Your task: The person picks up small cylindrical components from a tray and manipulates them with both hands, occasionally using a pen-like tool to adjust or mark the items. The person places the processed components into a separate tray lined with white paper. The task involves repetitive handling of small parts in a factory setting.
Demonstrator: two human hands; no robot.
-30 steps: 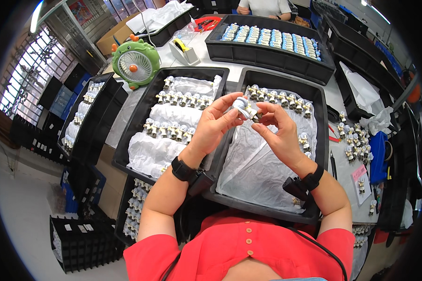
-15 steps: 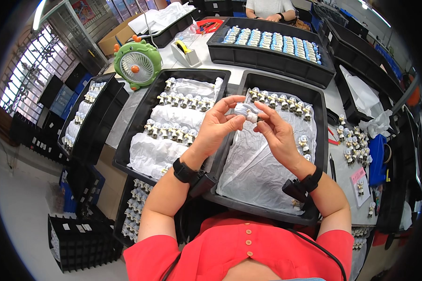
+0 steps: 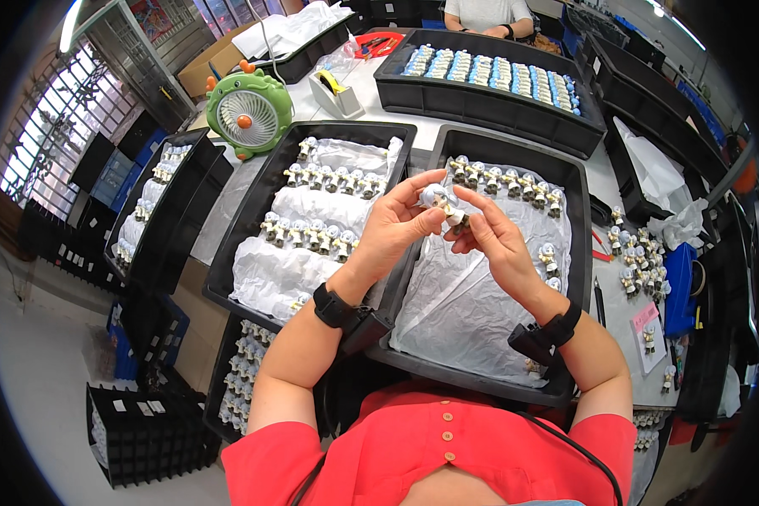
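Between my two hands is a small figurine (image 3: 444,202) with pale hair, a white top and a dark base. My left hand (image 3: 399,215) pinches it at the head and side. The fingers of my right hand (image 3: 496,236) close on its lower part. Both hands are above the near-right black tray (image 3: 575,278), lined with white paper (image 3: 455,304). Similar figurines (image 3: 514,183) stand in a row along that tray's far side, and a few lie by its right side. A second paper-lined black tray (image 3: 253,194) with rows of figurines (image 3: 333,180) is on the left.
A green fan (image 3: 249,116) and a tape dispenser (image 3: 337,94) stand behind the trays. Farther back, a black tray (image 3: 489,114) holds blue-and-white rows. Loose figurines (image 3: 641,257), red-handled pliers (image 3: 600,246) and a blue box (image 3: 681,287) lie at right. A person (image 3: 489,13) sits opposite.
The figurine has turned in my fingers from lying sideways to more upright, its front now showing. My right fingers have shifted down to its lower part.
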